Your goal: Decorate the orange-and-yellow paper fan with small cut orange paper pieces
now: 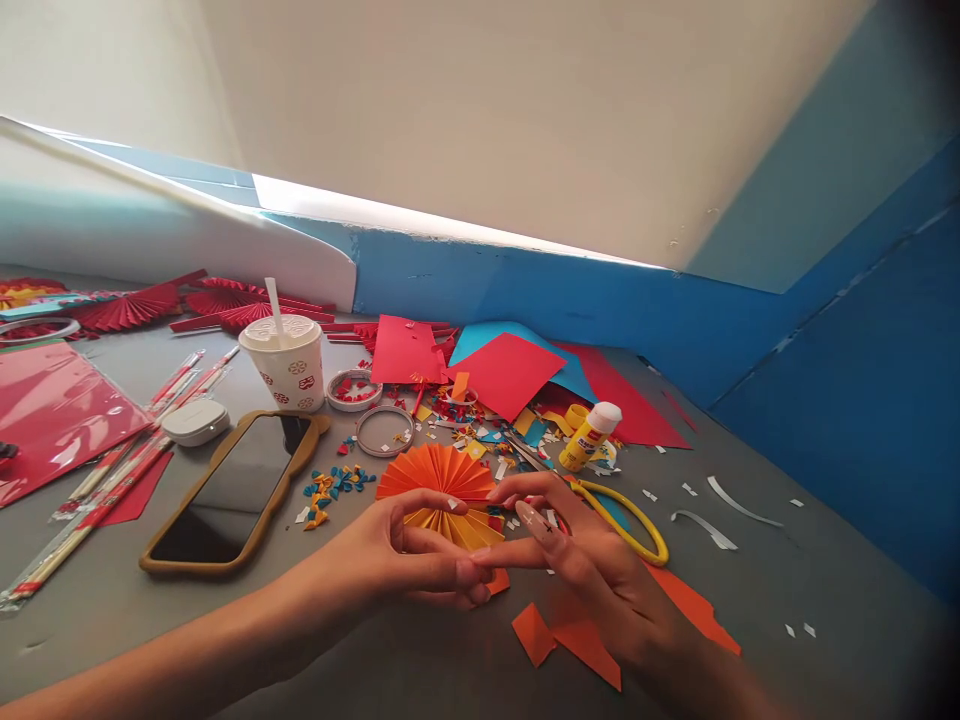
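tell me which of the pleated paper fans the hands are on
The orange fan, with the left hand and right hand at its lower edge. The red fans lie untouched at the far left.

Grey tabletop (420, 670) against a blue wall, v. cluttered. L side: red sheet in clear sleeve (52, 410), wrapped red sticks (112, 470) in a loose bundle, small white case (196, 421), phone in tan case (232, 490) face up. Further back: paper cup w/ straw (289, 365), 2 tape rings (358, 430) just beside it, red pleated fans (217, 300) along back edge. Centre: red & blue paper sheets (510, 370) overlapping, heap of small coloured scraps (465, 420) in front of them, more folded bits (334, 490) nr phone. Glue stick (589, 435) lying tilted; yellow scissor handle (634, 512) near it. Orange pleated fan (442, 480) front centre. Orange offcuts (577, 640) nr front edge. White paper strips (720, 510) scattered R.
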{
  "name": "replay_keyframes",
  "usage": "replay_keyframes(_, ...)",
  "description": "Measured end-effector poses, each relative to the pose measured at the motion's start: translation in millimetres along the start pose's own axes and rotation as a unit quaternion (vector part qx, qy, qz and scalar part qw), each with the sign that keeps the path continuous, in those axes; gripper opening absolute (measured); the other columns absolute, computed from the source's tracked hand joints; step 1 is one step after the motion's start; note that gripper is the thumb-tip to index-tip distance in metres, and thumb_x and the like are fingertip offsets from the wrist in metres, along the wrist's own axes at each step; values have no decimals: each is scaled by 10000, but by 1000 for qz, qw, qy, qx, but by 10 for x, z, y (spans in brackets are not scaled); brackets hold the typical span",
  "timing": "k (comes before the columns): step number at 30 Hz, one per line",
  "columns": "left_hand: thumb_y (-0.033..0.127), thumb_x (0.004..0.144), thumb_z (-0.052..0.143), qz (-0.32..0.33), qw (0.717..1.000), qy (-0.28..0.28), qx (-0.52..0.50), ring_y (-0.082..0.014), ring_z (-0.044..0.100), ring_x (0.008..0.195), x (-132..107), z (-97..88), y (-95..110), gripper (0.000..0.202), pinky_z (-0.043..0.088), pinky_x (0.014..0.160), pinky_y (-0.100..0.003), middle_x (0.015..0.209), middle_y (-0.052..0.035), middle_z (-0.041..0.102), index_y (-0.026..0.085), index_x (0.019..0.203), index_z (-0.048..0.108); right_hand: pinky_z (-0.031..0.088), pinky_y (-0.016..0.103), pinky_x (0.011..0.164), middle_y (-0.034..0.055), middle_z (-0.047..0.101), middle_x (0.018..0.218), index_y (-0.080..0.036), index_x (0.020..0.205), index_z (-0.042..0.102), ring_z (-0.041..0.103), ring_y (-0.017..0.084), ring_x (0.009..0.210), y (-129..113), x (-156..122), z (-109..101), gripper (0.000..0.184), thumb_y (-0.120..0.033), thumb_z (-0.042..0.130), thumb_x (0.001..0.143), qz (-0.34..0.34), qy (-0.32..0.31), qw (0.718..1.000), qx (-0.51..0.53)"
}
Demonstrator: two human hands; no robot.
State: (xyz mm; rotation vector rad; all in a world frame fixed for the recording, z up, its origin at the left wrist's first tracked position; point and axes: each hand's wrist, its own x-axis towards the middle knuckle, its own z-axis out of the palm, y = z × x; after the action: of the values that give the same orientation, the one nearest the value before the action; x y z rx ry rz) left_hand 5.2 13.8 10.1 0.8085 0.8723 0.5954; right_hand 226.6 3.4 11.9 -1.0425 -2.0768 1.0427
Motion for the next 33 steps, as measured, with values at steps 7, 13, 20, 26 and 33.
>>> replay_keyframes(7, 173, 719, 779, -11, 1000, 5, 5, -193, 713, 846, -40, 15, 29, 533, 518, 775, -274, 772, -56, 760, 140, 1153, 471, 400, 394, 1030, 50, 442, 1236, -358, 1149, 693, 484, 224, 1204, 14, 2, -4, 436, -177, 332, 985, -131, 24, 983, -126)
replay_keyframes(13, 138, 734, 774, 4, 1000, -14, 0, -138, 703, 713, -57, 51, 5, 530, 527, 724, -252, 726, -34, 752, 152, 1145, 438, 405, 444, 1000, 75, 485, 1238, -280, 1049, 742, 511, 248, 1153, 128, 8, -32, 359, -177, 410, 963, -155, 76, 973, -153)
replay_keyframes(20, 192, 724, 798, 49, 998, 14, 19, -183, 713, 788, -33, 49, -3, 530, 529, 767, -299, 762, -53, 760, 152, 1125, 452, 455, 383, 968, 62, 627, 1094, -258, 933, 775, 563, 231, 1095, 28, 64, -17, 482, -416, 326, 1009, 97, 50, 979, 175)
replay_keyframes(26, 258, 717, 808, 60, 997, 24, 37, -173, 691, 732, -7, 10, -27, 562, 500, 737, -293, 805, -73, 764, 149, 1153, 470, 514, 367, 891, 81, 656, 1084, -227, 980, 760, 613, 220, 992, 31, 62, 5, 427, -436, 387, 984, 110, 14, 949, 296)
replay_keyframes(33, 275, 738, 793, 77, 996, 5, 33, -184, 686, 749, -11, -8, -50, 548, 482, 738, -286, 857, -104, 773, 157, 1166, 471, 561, 351, 892, -7, 708, 1042, -367, 1280, 513, 674, 200, 1001, -17, -29, 125, 424, -263, 637, 888, -4, 82, 996, 39)
